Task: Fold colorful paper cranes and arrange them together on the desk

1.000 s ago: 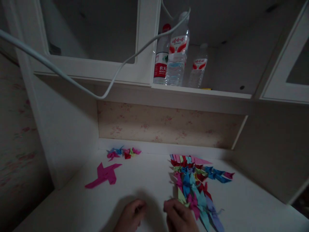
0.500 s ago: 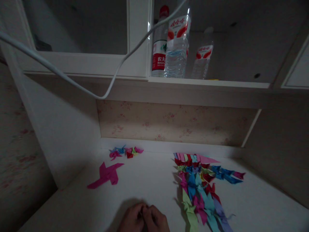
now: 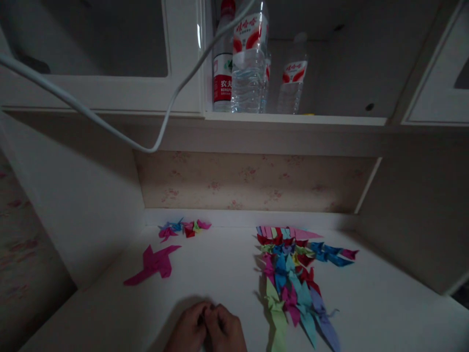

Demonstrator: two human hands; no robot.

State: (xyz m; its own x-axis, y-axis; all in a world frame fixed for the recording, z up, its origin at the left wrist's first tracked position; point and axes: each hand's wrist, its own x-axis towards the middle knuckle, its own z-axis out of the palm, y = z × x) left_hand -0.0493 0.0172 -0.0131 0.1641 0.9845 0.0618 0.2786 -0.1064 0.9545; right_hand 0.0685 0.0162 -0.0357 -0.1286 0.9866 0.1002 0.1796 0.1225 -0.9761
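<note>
At the lower middle of the view, my left hand [image 3: 187, 326] and my right hand [image 3: 227, 328] meet with curled fingers and thumbs pressed together. Whatever is pinched between them is hidden behind the fingers. Left of the hands lies a magenta folded paper piece [image 3: 156, 266] with pointed arms, flat on the white desk [image 3: 212, 264]. To the right, colourful paper cranes [image 3: 289, 298] lie in overlapping rows. Neither hand touches these papers.
Small folded papers [image 3: 183, 228] sit by the back wall on the left. A row of folded strips [image 3: 284, 232] lies back right. Overhead, a shelf holds plastic bottles [image 3: 249, 78]. A white cable [image 3: 110, 127] hangs across the upper left.
The camera view has turned a little to the right, so most things sit further left. My hands stay joined, with fingers pressed together; the papers lie as before.
</note>
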